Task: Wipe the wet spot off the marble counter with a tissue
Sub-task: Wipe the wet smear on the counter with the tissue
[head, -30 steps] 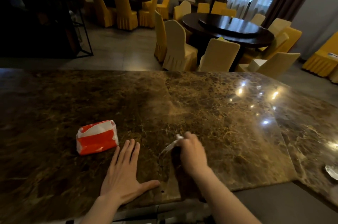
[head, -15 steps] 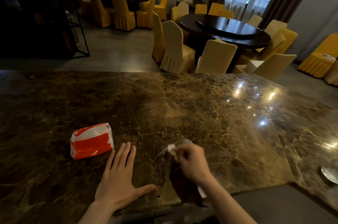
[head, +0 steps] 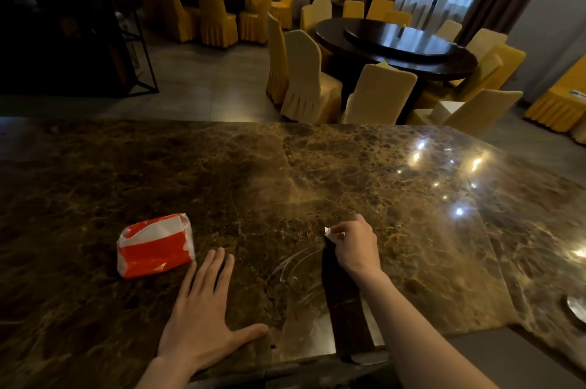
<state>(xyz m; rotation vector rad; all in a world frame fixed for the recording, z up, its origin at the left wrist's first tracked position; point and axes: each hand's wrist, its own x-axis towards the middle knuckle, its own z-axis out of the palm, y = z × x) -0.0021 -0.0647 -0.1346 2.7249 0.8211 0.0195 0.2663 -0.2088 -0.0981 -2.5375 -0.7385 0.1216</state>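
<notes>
A dark brown marble counter (head: 396,185) fills the lower half of the view. My right hand (head: 355,244) is closed around a small white tissue (head: 328,233), of which only a corner shows past my fingers. It presses down at the far edge of a wet smear (head: 293,271) with curved streaks, just left of my wrist. My left hand (head: 203,309) lies flat on the marble near the front edge, fingers spread, holding nothing. A red and white tissue pack (head: 155,244) sits left of both hands.
A small shiny puddle or dish (head: 577,309) lies at the counter's right edge. Beyond the counter stand round dark dining tables (head: 399,42) ringed by yellow-covered chairs (head: 304,77), and a black metal shelf frame (head: 139,49) at the left.
My right hand has slid with the tissue away from me and a little to the right, leaving curved wet streaks behind it. My left hand stays flat in place.
</notes>
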